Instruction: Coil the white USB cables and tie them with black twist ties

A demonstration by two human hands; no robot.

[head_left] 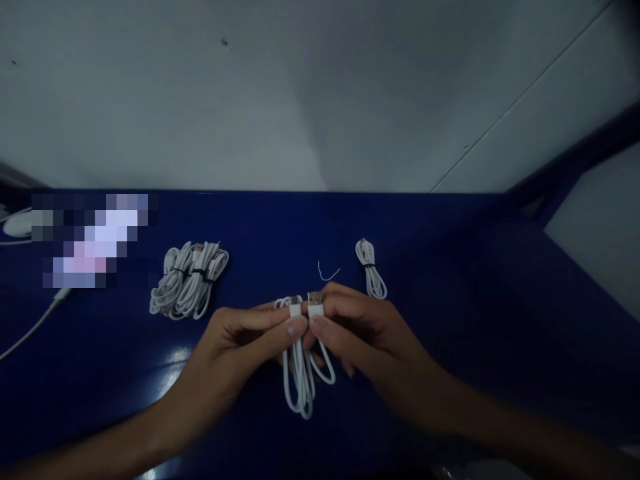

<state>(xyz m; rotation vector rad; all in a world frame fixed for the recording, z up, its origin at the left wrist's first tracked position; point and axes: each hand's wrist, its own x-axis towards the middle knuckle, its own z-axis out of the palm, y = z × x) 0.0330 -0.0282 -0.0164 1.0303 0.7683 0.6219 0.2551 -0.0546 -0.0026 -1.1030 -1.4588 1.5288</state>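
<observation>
Both hands hold a white USB cable (pixel 299 380) in loose coils above the blue table, near the middle of the head view. My left hand (pixel 255 333) pinches one connector end and the coils between thumb and fingers. In my right hand (pixel 355 327), the thumb and forefinger grip the other end, a USB plug (pixel 315 303) with its metal tip pointing up. The two plugs are side by side, slightly apart. Some fingertips are hidden behind the cable and hands.
A pile of tied white cables (pixel 189 280) lies to the left. One tied white cable (pixel 371 268) rests at the right. A thin white twist tie (pixel 329 272) lies beyond my hands. A blurred-out device (pixel 100 243) with a white cord is far left; a pale wall (pixel 200 100) rises behind.
</observation>
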